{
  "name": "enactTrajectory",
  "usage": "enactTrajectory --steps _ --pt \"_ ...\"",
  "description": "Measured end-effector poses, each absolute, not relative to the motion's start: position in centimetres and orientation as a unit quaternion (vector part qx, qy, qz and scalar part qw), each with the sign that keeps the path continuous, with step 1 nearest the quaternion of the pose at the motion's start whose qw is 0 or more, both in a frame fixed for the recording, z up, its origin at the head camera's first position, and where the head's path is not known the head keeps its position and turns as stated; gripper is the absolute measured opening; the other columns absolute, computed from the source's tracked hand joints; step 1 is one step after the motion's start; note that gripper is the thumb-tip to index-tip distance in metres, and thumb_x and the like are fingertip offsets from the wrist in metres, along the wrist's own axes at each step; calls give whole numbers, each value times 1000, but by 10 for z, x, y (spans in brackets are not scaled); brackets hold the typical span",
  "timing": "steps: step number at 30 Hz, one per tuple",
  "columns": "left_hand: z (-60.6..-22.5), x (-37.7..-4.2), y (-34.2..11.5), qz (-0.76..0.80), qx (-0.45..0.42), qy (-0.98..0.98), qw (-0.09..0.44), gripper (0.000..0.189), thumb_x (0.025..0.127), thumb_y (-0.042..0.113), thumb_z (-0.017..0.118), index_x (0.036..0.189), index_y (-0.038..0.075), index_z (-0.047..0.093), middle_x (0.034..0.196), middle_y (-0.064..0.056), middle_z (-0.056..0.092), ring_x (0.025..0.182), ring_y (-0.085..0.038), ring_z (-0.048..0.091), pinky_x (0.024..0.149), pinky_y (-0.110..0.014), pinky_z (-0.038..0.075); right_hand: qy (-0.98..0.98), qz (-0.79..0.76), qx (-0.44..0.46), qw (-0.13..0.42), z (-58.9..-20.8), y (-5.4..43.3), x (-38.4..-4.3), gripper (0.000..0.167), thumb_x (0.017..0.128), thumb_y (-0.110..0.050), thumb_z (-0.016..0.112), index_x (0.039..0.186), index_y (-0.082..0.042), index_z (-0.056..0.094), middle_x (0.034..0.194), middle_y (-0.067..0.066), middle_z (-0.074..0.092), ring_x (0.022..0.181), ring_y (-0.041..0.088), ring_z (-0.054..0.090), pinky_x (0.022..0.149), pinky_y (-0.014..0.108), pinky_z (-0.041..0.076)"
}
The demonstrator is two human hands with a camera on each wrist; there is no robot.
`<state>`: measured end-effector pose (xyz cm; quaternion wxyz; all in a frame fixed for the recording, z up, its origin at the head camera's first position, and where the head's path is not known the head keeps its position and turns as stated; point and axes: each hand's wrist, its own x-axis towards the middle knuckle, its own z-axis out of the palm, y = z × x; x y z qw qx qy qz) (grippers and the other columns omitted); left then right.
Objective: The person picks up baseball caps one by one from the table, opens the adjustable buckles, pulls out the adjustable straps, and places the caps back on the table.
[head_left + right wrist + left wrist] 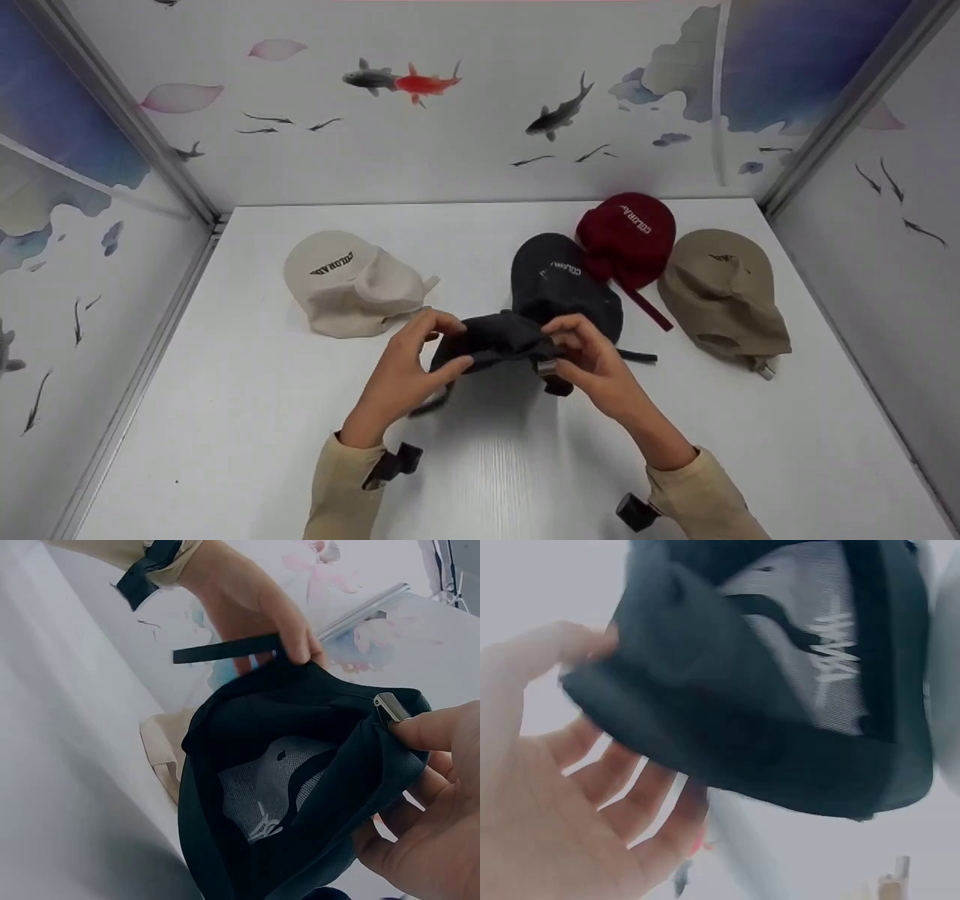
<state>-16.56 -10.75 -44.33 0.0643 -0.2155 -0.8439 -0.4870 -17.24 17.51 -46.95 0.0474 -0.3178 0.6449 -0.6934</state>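
A black baseball cap (499,336) is held up over the white table, its inside turned toward the wrist cameras. My left hand (409,366) pinches one end of its lower edge between thumb and fingers. At the opposite end my right hand (600,367) grips the edge, thumb beside the metal buckle (391,708). The loose strap (225,651) sticks out by the left hand in the right wrist view. Pale mesh lining (810,585) with white stitching shows inside the cap. Just behind the held cap lies a dark navy cap (555,274) with white lettering.
On the table (225,450) a cream cap (352,289) lies at the left. A dark red cap (630,232) and a khaki cap (724,289) lie at the right, the red one against the navy cap. Printed panels (480,150) wall in the back and sides.
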Motion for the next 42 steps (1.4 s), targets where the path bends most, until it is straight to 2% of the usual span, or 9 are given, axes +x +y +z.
enactTrajectory --steps 3,5,15,23,28,36,42 --pt "-432 -170 -108 -475 -236 -846 54 32 91 32 73 117 15 64 116 4 65 112 -16 62 100 -41 49 645 -690 -325 40 -469 175 -173 31 93 16 50 123 18 41 110 -8 67 97 3 61 84 17 51" --pt "-426 -174 -106 -459 -246 -852 54 31 94 34 69 118 15 64 118 4 65 115 -15 62 101 -40 49 647 -688 -327 33 -470 175 -173 31 92 17 50 122 19 42 110 -8 67 96 3 60 83 17 50" --pt "-412 -191 -84 -389 -290 -873 46 31 100 28 61 129 16 63 128 0 65 121 -18 59 106 -38 47 666 -675 -316 40 -468 174 -172 31 91 17 50 121 13 47 107 -6 66 89 5 57 73 18 48" --pt "-418 -198 -66 -370 -301 -879 7 31 105 27 52 131 15 63 132 -1 65 128 -20 58 111 -39 44 663 -670 -330 47 -469 174 -171 27 93 15 51 120 13 48 105 -6 65 89 5 58 74 18 50" --pt "-418 -196 -64 -378 -317 -870 -4 28 105 24 50 127 15 65 126 -1 68 122 -19 62 106 -39 48 663 -668 -334 46 -469 175 -171 27 92 16 51 119 14 49 105 -6 64 88 4 57 71 17 48" --pt "-418 -195 -70 -412 -321 -853 -15 21 103 10 53 117 12 69 117 -3 70 114 -17 65 101 -38 51 678 -656 -328 47 -467 175 -170 28 92 15 51 120 11 52 108 -7 66 93 6 61 81 19 52" --pt "-417 -193 -75 -411 -312 -857 -7 15 98 5 60 110 10 69 111 -5 70 103 -17 66 89 -35 56 685 -653 -320 53 -466 175 -169 27 93 13 53 119 10 54 108 -8 66 92 6 61 81 19 53"
